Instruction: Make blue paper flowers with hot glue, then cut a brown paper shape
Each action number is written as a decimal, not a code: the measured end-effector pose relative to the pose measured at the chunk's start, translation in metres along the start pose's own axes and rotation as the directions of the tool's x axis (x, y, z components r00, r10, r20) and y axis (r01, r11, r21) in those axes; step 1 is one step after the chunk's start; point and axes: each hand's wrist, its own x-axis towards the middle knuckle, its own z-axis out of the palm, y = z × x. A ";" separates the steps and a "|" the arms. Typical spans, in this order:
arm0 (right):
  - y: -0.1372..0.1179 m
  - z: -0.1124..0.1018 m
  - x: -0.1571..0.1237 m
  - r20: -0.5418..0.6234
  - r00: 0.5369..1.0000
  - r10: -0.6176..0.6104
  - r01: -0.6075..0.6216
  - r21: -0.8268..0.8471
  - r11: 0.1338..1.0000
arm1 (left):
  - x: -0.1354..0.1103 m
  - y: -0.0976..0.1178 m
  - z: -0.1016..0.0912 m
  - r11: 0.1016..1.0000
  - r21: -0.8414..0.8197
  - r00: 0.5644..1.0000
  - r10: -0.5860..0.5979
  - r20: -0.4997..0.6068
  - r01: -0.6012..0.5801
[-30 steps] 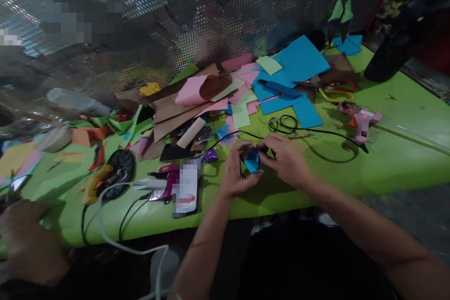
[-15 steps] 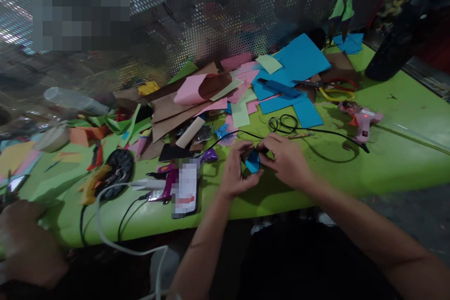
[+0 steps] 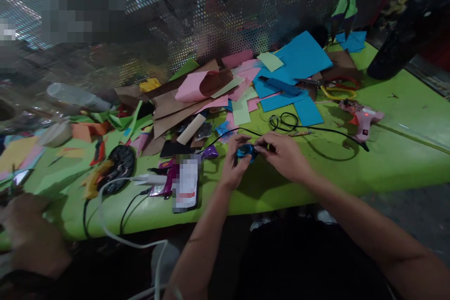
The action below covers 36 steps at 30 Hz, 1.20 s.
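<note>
A small round piece of blue paper (image 3: 245,150), rolled into a short cup or cone with a dark hollow, is held over the near edge of the table. My left hand (image 3: 235,168) wraps round it, thumb in front and fingers behind. My right hand (image 3: 281,152) pinches at its right rim with thumb and forefinger; the fingertips partly hide what they grip. A pencil (image 3: 300,134) and a black cable (image 3: 316,130) lie just beyond my right hand. A purple shiny packet (image 3: 210,152) lies left of my left hand.
A pink glue gun (image 3: 363,122) with a red light lies at right, near scissors (image 3: 339,89). Blue paper sheets (image 3: 302,58), pink and brown scraps cover the back. A phone (image 3: 186,185) and a power strip (image 3: 151,180) with cables lie left. A co-worker's hand (image 3: 28,225) is at far left.
The blue paper piece has tilted so its round opening faces up more. My left fingers have closed further around it, and my right hand stays at its rim.
</note>
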 end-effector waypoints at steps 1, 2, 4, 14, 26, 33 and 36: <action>0.000 -0.001 0.000 -0.009 1.000 -0.001 0.001 0.021 1.000 | 0.000 -0.001 0.000 1.000 -0.013 1.000 -0.008 -0.015 0.008; 0.001 -0.002 -0.001 -0.018 1.000 -0.006 0.007 0.043 0.999 | 0.000 -0.003 0.000 1.000 -0.026 0.999 -0.017 -0.031 0.016; 0.002 -0.003 -0.001 -0.043 0.999 -0.021 0.024 0.081 0.996 | 0.000 -0.007 -0.002 0.998 -0.057 0.998 -0.040 -0.054 0.037; 0.006 -0.003 0.000 -0.075 0.996 -0.051 0.061 0.135 0.989 | 0.000 -0.017 -0.003 0.958 -0.279 0.992 -0.095 -0.087 0.068; 0.004 -0.035 -0.023 -0.175 0.983 -0.057 0.056 -0.010 0.998 | 0.009 0.009 0.000 0.899 -0.438 0.998 -0.038 -0.055 0.010; -0.017 -0.011 -0.016 -0.086 0.965 -0.248 0.247 -0.022 0.969 | 0.006 0.010 0.002 0.860 -0.508 0.995 -0.089 -0.044 0.055; -0.018 -0.002 -0.016 -0.063 0.947 -0.316 0.310 -0.088 0.947 | 0.006 0.010 0.002 0.830 -0.551 0.991 -0.125 -0.042 0.082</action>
